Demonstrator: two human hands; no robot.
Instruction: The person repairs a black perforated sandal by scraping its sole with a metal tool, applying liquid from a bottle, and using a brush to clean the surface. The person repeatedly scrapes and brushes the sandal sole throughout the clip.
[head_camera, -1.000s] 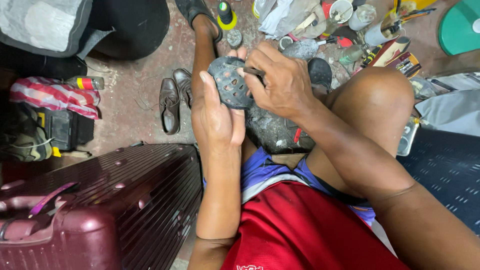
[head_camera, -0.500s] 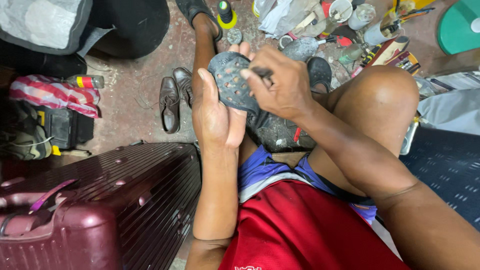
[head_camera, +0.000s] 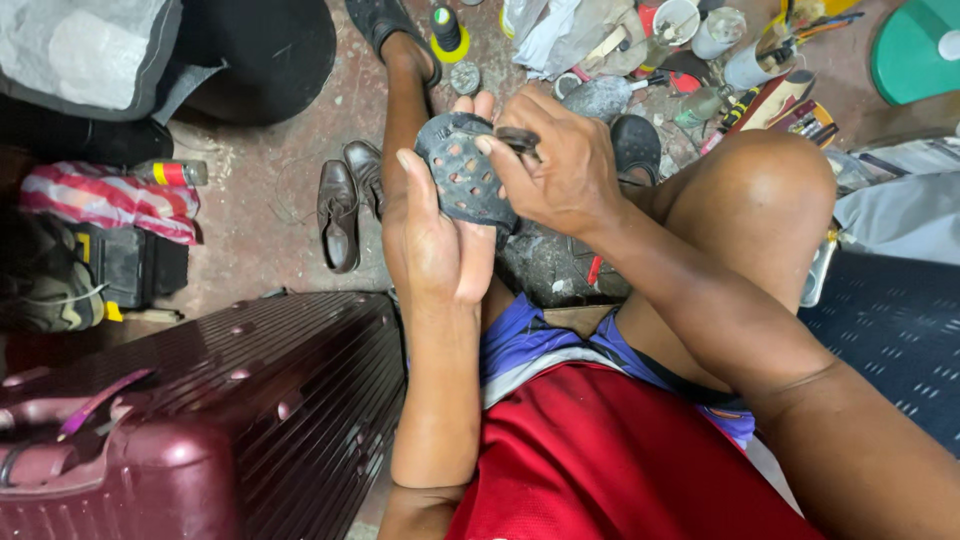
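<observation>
**Working on a holey rubber clog, floor setup**

Head view, the only one I've got: my left hand (head_camera: 440, 250) is cupped around the dark perforated clog (head_camera: 462, 175), thumb along its left edge and fingertips peeking over the top, so it sits propped against my palm above my lap. My right hand (head_camera: 555, 170) is pinched shut on a small dark tool (head_camera: 518, 138) pressed to the clog's upper right edge. I can't tell exactly what the tool is, it's mostly hidden by my fingers.

My take on doing this bit well: keep the left grip firm so the soft rubber doesn't fold, and work in short controlled pushes angled away from the left thumb, since it's right beside the tool.

Surroundings: I'm sitting on a stained concrete floor (head_camera: 270, 230). A pair of brown dress shoes (head_camera: 345, 205) lies just left of my arm, a maroon suitcase (head_camera: 200, 420) is at lower left, and a clutter of bottles and tools (head_camera: 690, 50) sits past my knee. A striped cloth (head_camera: 110, 200) is far left.
</observation>
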